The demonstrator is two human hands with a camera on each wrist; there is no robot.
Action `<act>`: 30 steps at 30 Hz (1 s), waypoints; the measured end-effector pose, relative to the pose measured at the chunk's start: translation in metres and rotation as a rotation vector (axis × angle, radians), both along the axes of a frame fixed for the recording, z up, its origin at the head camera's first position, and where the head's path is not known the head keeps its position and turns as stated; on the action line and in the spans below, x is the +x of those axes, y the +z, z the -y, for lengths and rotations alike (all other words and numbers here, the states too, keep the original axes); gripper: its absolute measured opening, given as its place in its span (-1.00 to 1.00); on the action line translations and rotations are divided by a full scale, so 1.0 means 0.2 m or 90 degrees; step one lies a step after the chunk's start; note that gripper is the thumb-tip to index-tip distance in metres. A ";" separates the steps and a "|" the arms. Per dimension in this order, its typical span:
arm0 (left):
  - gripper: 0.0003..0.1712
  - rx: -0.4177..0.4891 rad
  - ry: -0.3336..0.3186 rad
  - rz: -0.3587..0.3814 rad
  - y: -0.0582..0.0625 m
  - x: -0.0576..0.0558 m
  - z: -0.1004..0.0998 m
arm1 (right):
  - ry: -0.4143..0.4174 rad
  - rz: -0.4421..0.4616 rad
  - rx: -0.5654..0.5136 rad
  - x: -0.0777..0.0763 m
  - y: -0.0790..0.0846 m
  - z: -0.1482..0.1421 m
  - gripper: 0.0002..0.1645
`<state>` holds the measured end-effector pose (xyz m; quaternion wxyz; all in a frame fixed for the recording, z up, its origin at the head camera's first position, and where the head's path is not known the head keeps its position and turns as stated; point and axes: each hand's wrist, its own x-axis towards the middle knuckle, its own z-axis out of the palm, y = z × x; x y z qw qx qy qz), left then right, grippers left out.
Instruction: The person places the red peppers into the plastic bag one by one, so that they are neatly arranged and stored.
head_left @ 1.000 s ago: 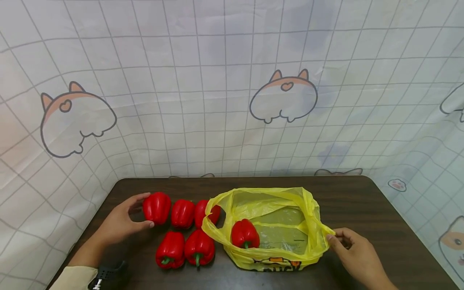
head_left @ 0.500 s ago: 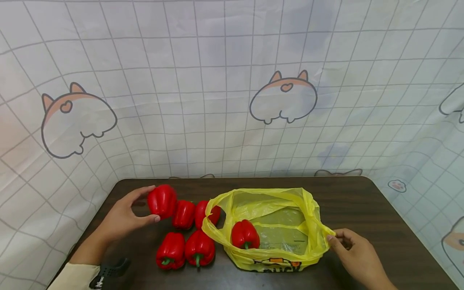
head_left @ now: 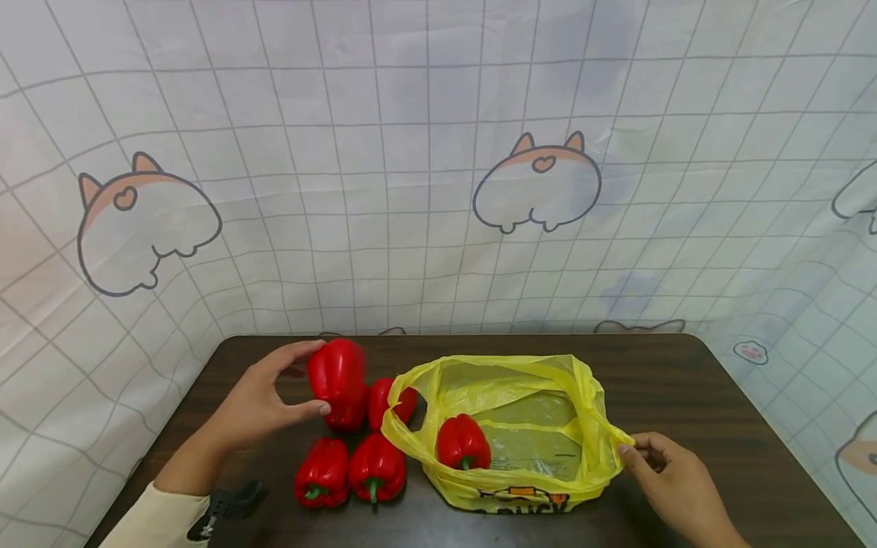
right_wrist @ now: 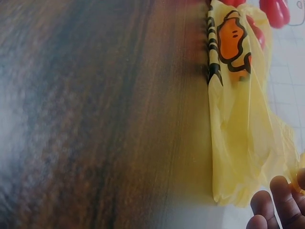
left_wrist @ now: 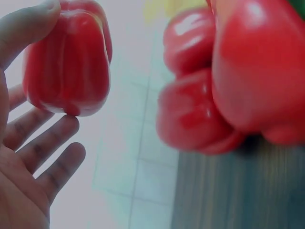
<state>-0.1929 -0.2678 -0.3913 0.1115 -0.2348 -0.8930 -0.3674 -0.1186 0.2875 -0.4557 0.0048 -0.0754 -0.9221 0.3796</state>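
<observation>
My left hand (head_left: 263, 396) grips a red bell pepper (head_left: 336, 371) between thumb and fingertips, raised above the dark table. In the left wrist view the same bell pepper (left_wrist: 69, 62) sits at the thumb and fingers, with the other peppers apart to the right. A yellow plastic bag (head_left: 521, 495) stands with its mouth wide, and one red bell pepper (head_left: 464, 441) lies inside it. My right hand (head_left: 674, 483) pinches the right edge of that bag. In the right wrist view the fingers (right_wrist: 281, 198) are at the yellow film, low on the right.
Several more red bell peppers stand left of the bag: one partly hidden behind the held one, a back pepper (head_left: 392, 403) overlapped by the bag's rim, and two in front, a left pepper (head_left: 322, 473) and a right pepper (head_left: 377, 466). A patterned cloth (head_left: 425, 190) hangs behind the table (head_left: 651, 365).
My left hand has lifted the bell pepper off the table and carried it right, over the neighbouring pepper. The right hand and the bag have stayed in place.
</observation>
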 end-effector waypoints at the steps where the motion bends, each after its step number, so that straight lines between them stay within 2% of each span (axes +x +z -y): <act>1: -0.06 0.001 -0.009 -0.006 0.00 0.00 -0.02 | 0.000 -0.001 0.001 0.00 0.00 0.00 -0.45; 6: -0.05 0.007 -0.054 -0.007 0.02 -0.01 -0.11 | 0.000 -0.011 0.003 0.00 0.00 0.00 -0.50; 15: -0.04 0.035 -0.112 0.054 0.06 0.01 -0.25 | 0.012 -0.014 0.008 0.01 0.01 0.00 -0.49; 20: -0.04 0.026 -0.116 0.063 0.06 0.00 -0.30 | 0.008 -0.008 0.010 0.00 0.00 0.00 -0.48; 30: -0.05 -0.005 -0.134 0.029 0.06 -0.03 -0.38 | 0.006 -0.004 0.007 0.00 0.00 0.00 -0.48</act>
